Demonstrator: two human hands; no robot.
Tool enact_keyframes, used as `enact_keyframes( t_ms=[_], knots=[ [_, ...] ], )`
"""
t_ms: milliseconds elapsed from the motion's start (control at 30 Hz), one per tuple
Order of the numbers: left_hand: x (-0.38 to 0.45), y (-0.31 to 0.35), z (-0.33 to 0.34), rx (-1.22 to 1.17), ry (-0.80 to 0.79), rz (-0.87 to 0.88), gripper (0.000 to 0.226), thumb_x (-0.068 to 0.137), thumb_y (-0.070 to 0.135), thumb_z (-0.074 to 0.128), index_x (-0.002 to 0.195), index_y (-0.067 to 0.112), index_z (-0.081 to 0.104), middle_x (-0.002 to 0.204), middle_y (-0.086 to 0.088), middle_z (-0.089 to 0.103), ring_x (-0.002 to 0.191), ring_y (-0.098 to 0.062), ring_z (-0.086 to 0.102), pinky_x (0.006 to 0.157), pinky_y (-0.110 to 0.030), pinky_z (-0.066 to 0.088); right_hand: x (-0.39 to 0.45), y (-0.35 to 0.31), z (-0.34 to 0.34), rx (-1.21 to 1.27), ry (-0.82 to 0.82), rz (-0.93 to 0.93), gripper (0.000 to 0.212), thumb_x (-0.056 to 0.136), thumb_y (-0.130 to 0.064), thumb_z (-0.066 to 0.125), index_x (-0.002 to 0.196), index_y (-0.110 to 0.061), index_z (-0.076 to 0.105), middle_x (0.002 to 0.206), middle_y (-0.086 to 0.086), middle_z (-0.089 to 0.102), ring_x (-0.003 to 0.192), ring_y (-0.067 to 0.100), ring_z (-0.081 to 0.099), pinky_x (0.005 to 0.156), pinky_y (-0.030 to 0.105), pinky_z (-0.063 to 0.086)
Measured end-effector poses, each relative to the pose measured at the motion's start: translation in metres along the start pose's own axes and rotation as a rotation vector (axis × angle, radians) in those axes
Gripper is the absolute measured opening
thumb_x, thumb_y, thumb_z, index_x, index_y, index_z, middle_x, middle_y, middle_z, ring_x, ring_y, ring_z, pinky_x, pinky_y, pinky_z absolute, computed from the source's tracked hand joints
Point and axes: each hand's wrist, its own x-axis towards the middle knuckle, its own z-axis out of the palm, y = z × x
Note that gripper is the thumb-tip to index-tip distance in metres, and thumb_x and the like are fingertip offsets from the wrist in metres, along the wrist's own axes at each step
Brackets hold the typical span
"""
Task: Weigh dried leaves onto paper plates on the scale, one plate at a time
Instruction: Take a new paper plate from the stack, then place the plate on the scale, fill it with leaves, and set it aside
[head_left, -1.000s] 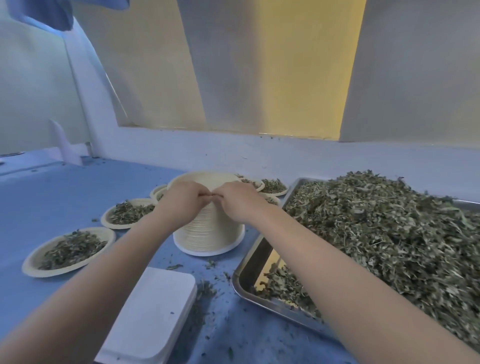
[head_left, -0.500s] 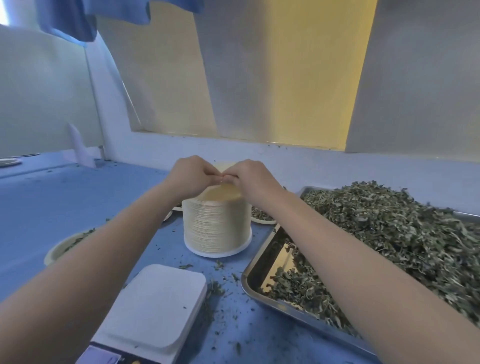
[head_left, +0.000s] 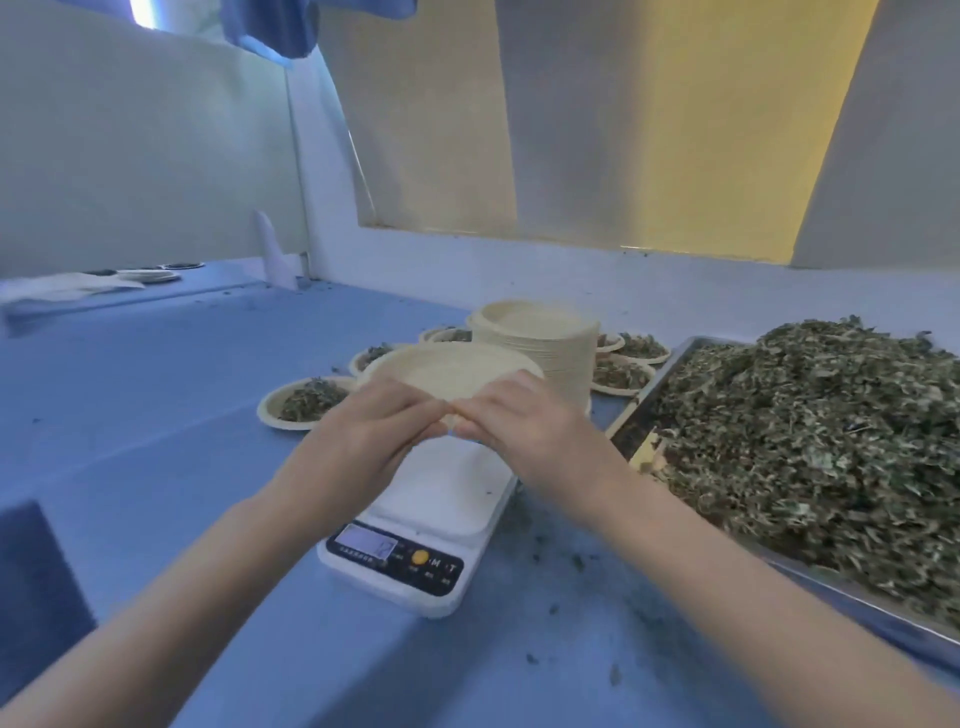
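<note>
Left of the white digital scale (head_left: 415, 525) the blue tabletop (head_left: 156, 415) lies open. Its right is hemmed by the heaped steel tray (head_left: 644, 400); behind it stand the cream paper-plate stack (head_left: 550, 353) and leaf-filled paper plates (head_left: 306, 402).

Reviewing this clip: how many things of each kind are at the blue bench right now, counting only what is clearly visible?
Empty plate, pinched by left hand and right hand: 1
Stack of empty plates: 1
Leaf-filled plates around the stack: 6 (more may be hidden)
Scale: 1
Metal tray of dried leaves: 1
Total: 10
</note>
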Motion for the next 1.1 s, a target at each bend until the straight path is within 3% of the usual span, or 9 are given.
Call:
enact_keyframes(
  t_ms=[133, 267, 433, 533, 600, 667, 800, 967, 1100],
  knots=[
    [-0.042, 0.0, 0.018, 0.011, -0.051, -0.085, 0.016, 0.084, 0.008, 0.063, 0.091, -0.002, 0.073, 0.081, -0.011, 0.069, 0.073, -0.023, 0.06, 0.067, -0.027, 0.043, -0.024, -0.018, 0.034, 0.0, -0.083, 0.014, 0.02, 0.087, -0.014, 0.062, 0.09, 0.003, 0.072, 0.076, 0.011, 0.067, 0.07, 0.028, 0.063, 0.065, 0.034, 0.055],
    [-0.054, -0.002, 0.031, -0.102, -0.088, -0.172, 0.017, 0.077, 0.003, 0.065, 0.092, 0.002, 0.074, 0.083, -0.01, 0.071, 0.081, -0.015, 0.056, 0.071, -0.023, 0.042, -0.035, -0.02, 0.048, 0.014, -0.113, 0.054, 0.016, 0.08, -0.01, 0.073, 0.09, 0.002, 0.073, 0.075, 0.01, 0.067, 0.069, 0.027, 0.064, 0.063, 0.033, 0.055],
    [-0.058, -0.008, 0.034, -0.223, -0.12, -0.237, 0.015, 0.083, 0.008, 0.068, 0.096, 0.008, 0.075, 0.091, -0.004, 0.072, 0.09, -0.013, 0.062, 0.08, -0.016, 0.043, -0.039, -0.02, 0.044, 0.07, -0.227, 0.09, 0.032, 0.09, -0.025, 0.054, 0.1, -0.001, 0.073, 0.084, 0.009, 0.071, 0.077, 0.025, 0.065, 0.072, 0.032, 0.054],
    [-0.061, -0.015, 0.03, -0.312, -0.018, -0.485, 0.015, 0.086, 0.016, 0.066, 0.098, 0.022, 0.074, 0.097, 0.017, 0.067, 0.092, 0.006, 0.057, 0.081, -0.001, 0.036, -0.036, -0.019, 0.044, 0.155, -0.274, 0.25, 0.037, 0.094, -0.032, 0.053, 0.121, -0.009, 0.064, 0.112, 0.004, 0.068, 0.105, 0.022, 0.06, 0.094, 0.026, 0.038],
    [-0.064, -0.02, 0.028, -0.338, 0.095, -0.667, 0.016, 0.089, 0.021, 0.061, 0.093, 0.035, 0.07, 0.092, 0.031, 0.063, 0.088, 0.017, 0.054, 0.077, 0.002, 0.035, -0.032, -0.017, 0.048, 0.229, -0.225, 0.353, 0.036, 0.097, -0.032, 0.051, 0.125, -0.013, 0.061, 0.12, 0.0, 0.065, 0.114, 0.016, 0.054, 0.096, 0.015, 0.027],
    [-0.064, -0.023, 0.028, -0.389, 0.234, -0.82, 0.018, 0.092, 0.026, 0.057, 0.088, 0.039, 0.067, 0.089, 0.034, 0.063, 0.087, 0.02, 0.054, 0.074, 0.001, 0.037, -0.023, -0.016, 0.051, 0.263, -0.167, 0.426, 0.034, 0.098, -0.031, 0.048, 0.123, -0.015, 0.063, 0.121, -0.003, 0.064, 0.114, 0.011, 0.052, 0.093, 0.011, 0.026],
    [-0.069, -0.026, 0.035, -0.49, 0.404, -1.041, 0.019, 0.095, 0.032, 0.051, 0.087, 0.041, 0.065, 0.092, 0.029, 0.066, 0.093, 0.016, 0.056, 0.075, -0.006, 0.039, -0.014, -0.016, 0.06, 0.302, -0.123, 0.483, 0.03, 0.099, -0.029, 0.046, 0.117, -0.016, 0.067, 0.114, -0.007, 0.067, 0.107, 0.007, 0.054, 0.092, 0.015, 0.032],
    [-0.084, -0.033, 0.042, -0.488, 0.376, -1.147, 0.022, 0.098, 0.029, 0.046, 0.089, 0.036, 0.065, 0.089, 0.028, 0.064, 0.093, 0.011, 0.057, 0.078, -0.012, 0.038, -0.023, -0.012, 0.063, 0.324, -0.1, 0.546, 0.026, 0.099, -0.027, 0.048, 0.109, -0.017, 0.07, 0.108, -0.006, 0.069, 0.102, 0.008, 0.057, 0.09, 0.017, 0.036],
    [-0.092, -0.036, 0.042, -0.494, 0.34, -1.185, 0.022, 0.098, 0.028, 0.045, 0.09, 0.036, 0.064, 0.095, 0.027, 0.063, 0.099, -0.007, 0.06, 0.092, -0.027, 0.043, -0.026, -0.007, 0.061, 0.35, -0.092, 0.617, 0.027, 0.098, -0.028, 0.048, 0.105, -0.016, 0.071, 0.104, -0.006, 0.069, 0.101, 0.005, 0.057, 0.087, 0.008, 0.034]
  ],
)
